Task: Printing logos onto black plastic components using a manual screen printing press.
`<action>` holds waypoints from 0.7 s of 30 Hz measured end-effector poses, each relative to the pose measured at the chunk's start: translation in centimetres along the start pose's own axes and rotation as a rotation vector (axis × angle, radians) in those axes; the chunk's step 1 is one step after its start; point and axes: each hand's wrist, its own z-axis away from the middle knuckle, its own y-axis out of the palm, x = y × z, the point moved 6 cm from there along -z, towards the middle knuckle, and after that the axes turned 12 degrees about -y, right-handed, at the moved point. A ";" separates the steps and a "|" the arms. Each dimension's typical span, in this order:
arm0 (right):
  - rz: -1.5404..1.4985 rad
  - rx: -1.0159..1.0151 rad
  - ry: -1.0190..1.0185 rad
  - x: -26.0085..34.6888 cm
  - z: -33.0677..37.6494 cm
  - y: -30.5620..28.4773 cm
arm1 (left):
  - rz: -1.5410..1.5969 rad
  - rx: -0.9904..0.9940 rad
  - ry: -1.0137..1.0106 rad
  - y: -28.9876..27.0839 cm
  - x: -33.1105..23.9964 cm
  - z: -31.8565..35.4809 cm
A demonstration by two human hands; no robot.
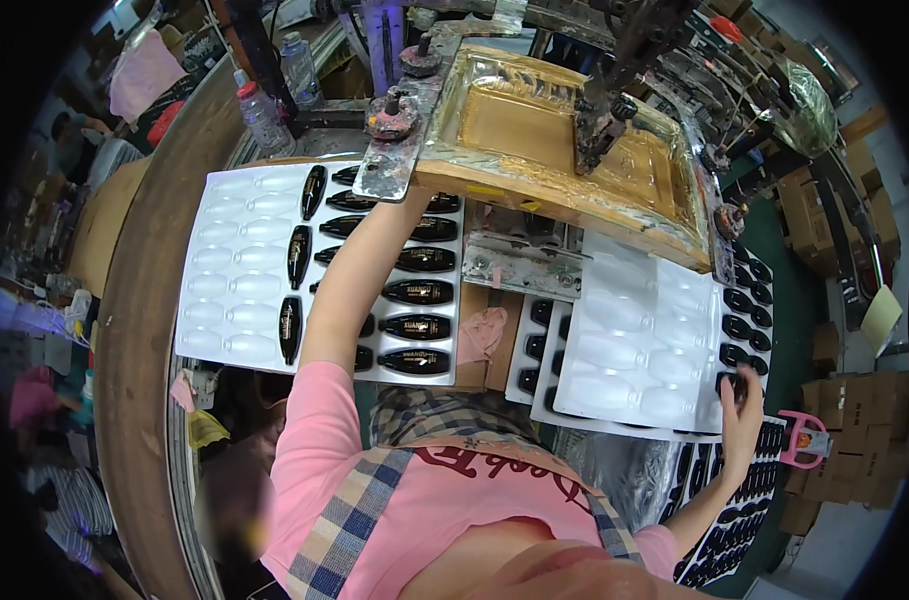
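Lying mostly left-to-right: black bottles (418, 327)

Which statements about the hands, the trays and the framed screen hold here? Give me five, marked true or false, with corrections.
1. The right hand is at a black piece beside the right white tray. True.
2. Black pieces fill every cavity of the left white tray. False: its leftmost cavities are bare.
3. A pink cloth lies between the left and right trays. True.
4. The left hand is in full view. False: it is hidden; the left forearm passes out of sight near the wooden frame.
5. The framed screen is blue. False: it is yellowish.
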 end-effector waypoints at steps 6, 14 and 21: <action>-0.376 -0.002 -0.561 13.4 -7.5 6.8 | 0.427 0.040 -0.178 -5.0 1.7 2.2; -0.364 0.322 -0.669 21.9 -11.8 16.9 | 0.589 -0.203 -0.305 -19.7 10.5 8.1; -0.281 0.311 -0.787 21.3 -10.3 17.6 | 0.541 -0.604 -0.423 -27.1 20.9 12.1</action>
